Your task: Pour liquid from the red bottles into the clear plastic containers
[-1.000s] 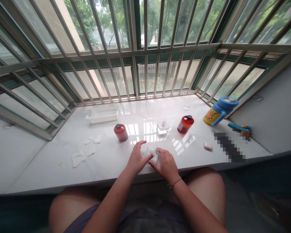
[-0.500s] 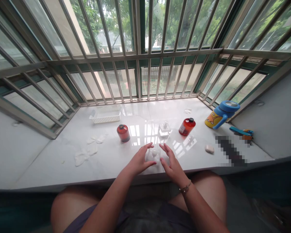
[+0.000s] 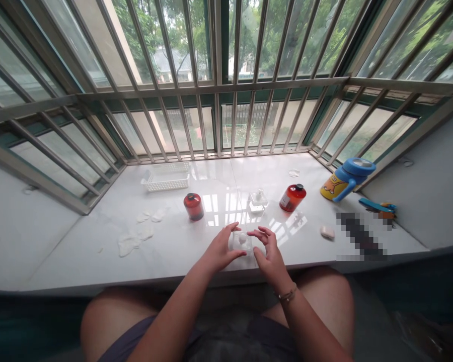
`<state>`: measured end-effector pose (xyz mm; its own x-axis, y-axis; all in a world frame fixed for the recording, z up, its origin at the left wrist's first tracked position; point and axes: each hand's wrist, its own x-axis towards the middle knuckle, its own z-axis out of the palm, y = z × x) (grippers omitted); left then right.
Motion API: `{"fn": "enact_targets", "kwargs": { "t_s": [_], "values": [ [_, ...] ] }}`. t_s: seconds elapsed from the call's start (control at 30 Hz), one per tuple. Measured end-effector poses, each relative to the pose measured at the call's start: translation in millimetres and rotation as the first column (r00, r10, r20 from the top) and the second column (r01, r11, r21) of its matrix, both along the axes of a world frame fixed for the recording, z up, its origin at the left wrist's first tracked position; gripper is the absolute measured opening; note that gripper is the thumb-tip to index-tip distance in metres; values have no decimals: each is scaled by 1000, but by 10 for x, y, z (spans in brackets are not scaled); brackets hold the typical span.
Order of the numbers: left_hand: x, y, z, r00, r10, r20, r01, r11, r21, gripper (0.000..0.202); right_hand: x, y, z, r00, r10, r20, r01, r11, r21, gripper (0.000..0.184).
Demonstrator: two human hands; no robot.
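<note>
A barred window (image 3: 234,86) wraps around the back and both sides of a glossy white tabletop (image 3: 79,256), with the person's knees at its front edge. Near that edge, around the middle, a small clear box (image 3: 242,244) with a rounded knob stands between the two hands. The left hand (image 3: 221,250) curves around its left side, thumb in front and fingers behind, in a wide, loose grip; whether it presses on the box cannot be told. The right hand (image 3: 269,251) is at the right side, its grip half curled with thumb and forefinger apart, apparently holding nothing.

As for progress, the near box seems set down on the tabletop with both hands about it; what is left cannot be read from this view. A similar knobbed box (image 3: 258,201) stands farther back, untouched, between two red bottles (image 3: 194,207), both with dark caps on.

The front edge is the closest limit, just before the wrists. To the left there is room up to the white scraps (image 3: 130,245); the white basket (image 3: 166,185) and the blue-lidded mug (image 3: 342,182) sit well apart from the hands.
</note>
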<state>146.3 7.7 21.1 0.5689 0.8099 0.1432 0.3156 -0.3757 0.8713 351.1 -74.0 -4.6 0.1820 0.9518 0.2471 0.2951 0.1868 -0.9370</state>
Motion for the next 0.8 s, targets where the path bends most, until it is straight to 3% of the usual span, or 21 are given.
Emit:
{"fn": "enact_targets", "kwargs": {
  "t_s": [0.1,0.3,0.5,0.67,0.8],
  "values": [
    [1,5,3,1000,-5,-2,5,1000,9,95,-62,3,29,998,56,13,-56,998,6,61],
    [-5,5,-20,1000,-6,7,6,1000,2,96,-108,-30,32,994,-103,-22,103,995,1,53],
    [2,12,-41,1000,-7,20,7,1000,20,92,-165,5,-6,998,-59,-20,60,998,34,55],
    [13,2,-47,1000,-1,24,1,1000,15,95,-152,83,1,991,-129,-46,128,991,-24,62],
    [19,-8,-37,1000,6,22,-6,1000,9,98,-130,140,-2,995,-58,-85,56,998,-34,66]
  ]
}}
